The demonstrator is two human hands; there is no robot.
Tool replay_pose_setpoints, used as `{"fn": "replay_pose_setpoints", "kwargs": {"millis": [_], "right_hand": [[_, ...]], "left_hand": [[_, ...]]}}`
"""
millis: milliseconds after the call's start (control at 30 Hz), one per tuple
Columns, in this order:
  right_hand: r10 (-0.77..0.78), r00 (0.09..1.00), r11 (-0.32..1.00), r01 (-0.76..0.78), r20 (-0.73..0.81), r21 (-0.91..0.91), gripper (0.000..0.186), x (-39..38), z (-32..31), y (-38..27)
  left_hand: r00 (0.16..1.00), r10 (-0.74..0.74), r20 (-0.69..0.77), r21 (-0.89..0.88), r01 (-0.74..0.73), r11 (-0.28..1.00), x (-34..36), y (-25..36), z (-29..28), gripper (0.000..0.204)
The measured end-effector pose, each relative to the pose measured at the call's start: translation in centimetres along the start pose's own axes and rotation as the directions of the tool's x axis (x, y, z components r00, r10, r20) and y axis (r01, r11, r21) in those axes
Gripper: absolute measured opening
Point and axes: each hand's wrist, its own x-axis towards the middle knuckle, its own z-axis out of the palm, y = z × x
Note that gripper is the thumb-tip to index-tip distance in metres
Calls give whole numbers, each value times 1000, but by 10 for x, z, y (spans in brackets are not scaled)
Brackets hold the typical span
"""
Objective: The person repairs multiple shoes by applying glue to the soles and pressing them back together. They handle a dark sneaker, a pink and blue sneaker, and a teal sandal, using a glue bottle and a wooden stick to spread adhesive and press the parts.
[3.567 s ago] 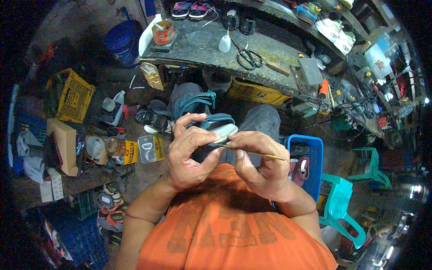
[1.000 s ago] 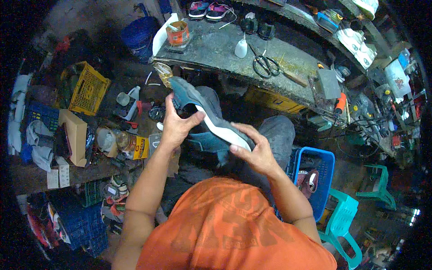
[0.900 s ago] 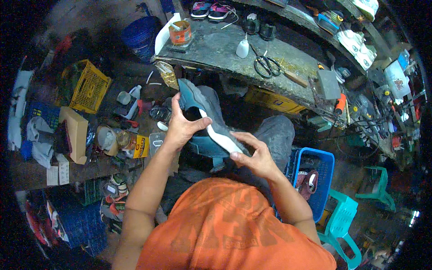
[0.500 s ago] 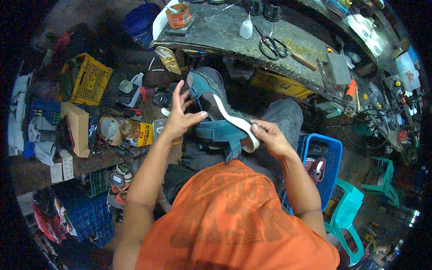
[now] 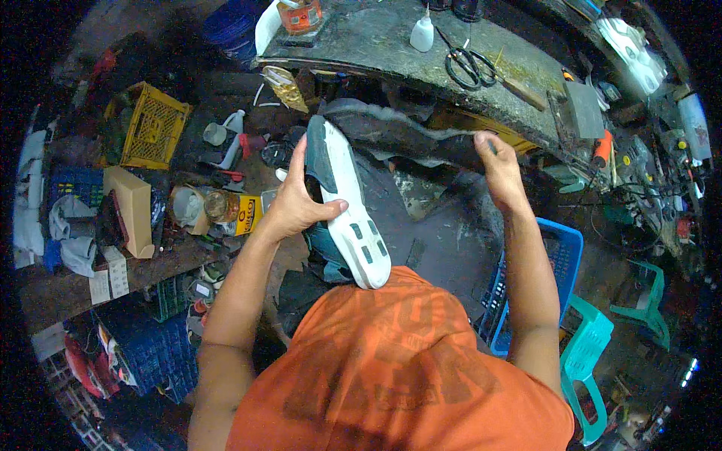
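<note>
My left hand (image 5: 295,201) grips a sandal (image 5: 352,201), its thumb pressed on the white underside and its fingers along the far side. The underside faces up, with dark rectangular patches toward the heel end nearest my shirt. Teal straps (image 5: 325,252) show beneath it on the left. To the right, my right hand (image 5: 498,169) pinches the end of a long dark sole layer (image 5: 406,135) with pale, wavy edges. Motion blurs this layer. It stretches left behind the sandal's toe, and whether it still joins there I cannot tell.
Ahead stands a workbench (image 5: 361,56) with a white squeeze bottle (image 5: 422,34), black scissors (image 5: 470,68) and an orange-labelled jar (image 5: 301,15). A blue basket (image 5: 568,259) and green chair (image 5: 587,338) stand right. Left are a yellow crate (image 5: 154,128) and a cardboard box (image 5: 129,214).
My right hand has moved up and right, away from the heel, drawing the dark layer off the white underside. The sandal has turned underside up, and my left hand has closed around it.
</note>
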Motion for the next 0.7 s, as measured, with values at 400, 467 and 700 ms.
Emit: {"fn": "replay_pose_setpoints", "kwargs": {"millis": [400, 467, 700], "right_hand": [[-402, 889, 422, 392, 219, -817, 41, -21, 43, -53], [-492, 849, 568, 480, 191, -668, 70, -35, 67, -69], [-599, 800, 725, 526, -30, -445, 38, -6, 90, -87]], "left_hand": [[975, -214, -52, -110, 208, 972, 61, 20, -29, 96], [996, 21, -89, 181, -5, 983, 55, 29, -16, 94], [976, 218, -26, 239, -205, 949, 13, 58, 12, 104]]}}
